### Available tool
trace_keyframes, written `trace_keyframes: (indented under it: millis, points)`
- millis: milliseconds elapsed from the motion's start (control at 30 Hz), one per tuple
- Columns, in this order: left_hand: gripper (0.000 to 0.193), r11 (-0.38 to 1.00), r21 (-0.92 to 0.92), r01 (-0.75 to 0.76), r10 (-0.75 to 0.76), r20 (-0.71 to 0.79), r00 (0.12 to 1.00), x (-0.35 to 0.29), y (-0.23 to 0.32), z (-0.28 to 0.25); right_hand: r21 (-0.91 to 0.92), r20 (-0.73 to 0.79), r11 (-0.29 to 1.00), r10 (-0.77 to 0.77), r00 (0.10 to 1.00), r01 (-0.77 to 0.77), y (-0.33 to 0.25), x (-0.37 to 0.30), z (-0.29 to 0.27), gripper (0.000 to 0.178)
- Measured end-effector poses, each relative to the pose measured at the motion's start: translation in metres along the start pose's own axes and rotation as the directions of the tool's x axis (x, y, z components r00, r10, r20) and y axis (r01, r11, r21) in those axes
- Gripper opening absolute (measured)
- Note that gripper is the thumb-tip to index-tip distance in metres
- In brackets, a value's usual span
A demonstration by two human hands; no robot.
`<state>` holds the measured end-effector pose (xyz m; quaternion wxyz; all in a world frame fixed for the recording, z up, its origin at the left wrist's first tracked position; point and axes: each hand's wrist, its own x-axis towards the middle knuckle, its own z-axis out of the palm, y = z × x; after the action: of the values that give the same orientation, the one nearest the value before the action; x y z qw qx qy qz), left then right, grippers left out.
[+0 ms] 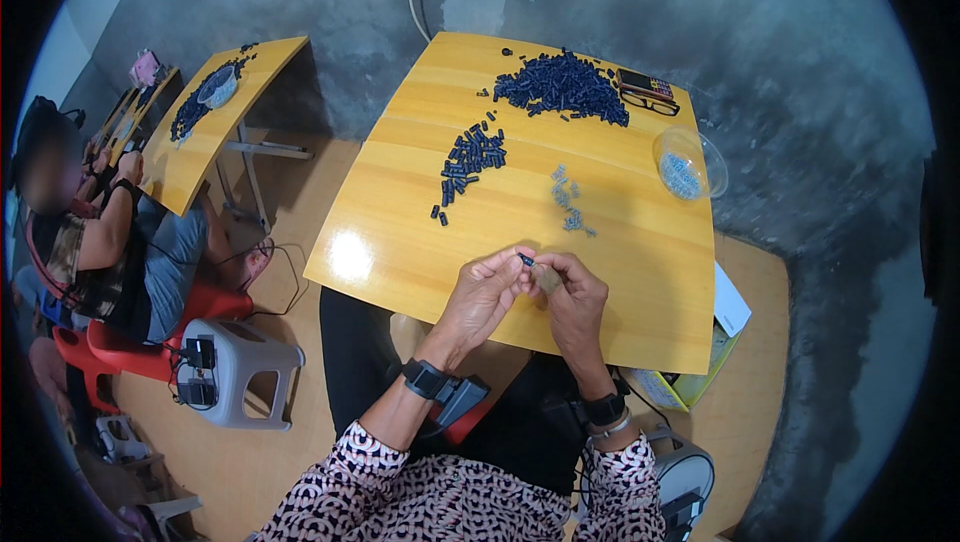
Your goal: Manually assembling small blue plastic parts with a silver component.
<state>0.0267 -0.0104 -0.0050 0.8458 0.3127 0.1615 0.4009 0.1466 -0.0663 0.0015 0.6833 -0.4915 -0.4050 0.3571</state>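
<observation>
Over the near edge of the yellow wooden table [400, 232], my two hands meet fingertip to fingertip. A small black cylindrical piece [526, 260] is pinched between the thumb and fingers of my left hand [487, 290]. My right hand [578, 300] is closed in a pinch right beside that piece; what its fingertips hold, if anything, is too small to make out. Just beyond the hands lies a scatter of tiny pale grey pieces [572, 219]. A loose group of black cylindrical pieces [470, 157] spreads farther left.
A big heap of black pieces [563, 87] covers the far side, near eyeglasses [650, 102] and a dark keypad device [645, 81]. A clear bowl of pale blue pieces [681, 175] stands at right. Another person [105, 232] sits left at a second table [225, 114], near a grey stool [240, 357].
</observation>
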Motion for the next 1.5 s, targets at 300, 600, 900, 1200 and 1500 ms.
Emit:
trace_keyframes:
  millis: [300,600,900,1200,1500]
  points:
    - [0.026,0.996,-0.077,0.050,-0.049,0.021,0.999,-0.001,0.003,0.002,-0.048,0.037,0.998,-0.039,0.999,0.041,-0.006,-0.002,-0.002,0.013]
    - [0.025,0.999,-0.034,0.015,-0.014,0.019,1.000,-0.002,0.001,0.000,-0.035,0.041,0.999,-0.019,0.999,0.021,-0.006,0.001,-0.001,0.009]
    - [0.024,1.000,0.005,-0.004,0.004,-0.039,0.999,0.000,0.001,0.002,-0.224,-0.091,0.967,-0.140,0.986,0.117,0.001,0.003,0.014,0.008]
    - [0.023,0.999,0.006,0.038,-0.038,-0.094,0.995,-0.002,-0.001,0.003,-0.502,0.025,0.836,-0.241,0.970,0.220,-0.022,0.001,0.013,0.008]
    - [0.015,0.978,-0.206,0.044,-0.052,-0.032,0.998,0.002,0.015,0.001,-0.771,0.287,0.525,-0.220,0.932,0.361,-0.070,0.092,-0.020,0.006]
